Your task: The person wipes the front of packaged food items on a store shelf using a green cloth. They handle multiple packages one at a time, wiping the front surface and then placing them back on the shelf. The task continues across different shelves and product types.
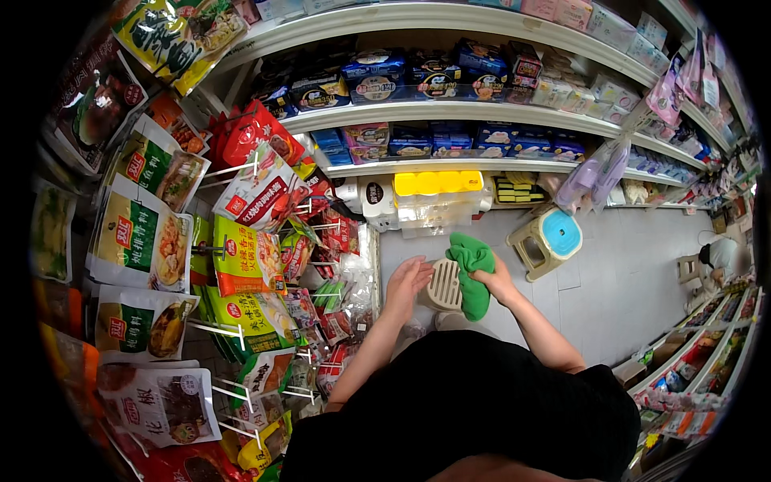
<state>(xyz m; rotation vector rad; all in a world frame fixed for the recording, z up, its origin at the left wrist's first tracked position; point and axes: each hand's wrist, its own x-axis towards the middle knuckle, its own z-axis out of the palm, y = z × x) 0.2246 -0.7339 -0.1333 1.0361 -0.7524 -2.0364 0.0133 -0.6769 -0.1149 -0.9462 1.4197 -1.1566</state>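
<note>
A bunched green cloth (473, 271) hangs from my right hand (495, 280), whose thumb and fingers grip its right side. Just left of it, my left hand (411, 281) is raised with its fingers extended and holds nothing. Between and below both hands stands a beige slatted plastic stool (446, 283); the cloth covers its right part from this view. Whether the cloth touches the stool, I cannot tell.
Seasoning packets (141, 241) hang on hooks at the left. Ahead are shelves (446, 111) of packaged goods. A stool with a blue seat (559, 232) stands on the grey floor. A person (720, 259) sits low at the far right, near another shelf (692, 373).
</note>
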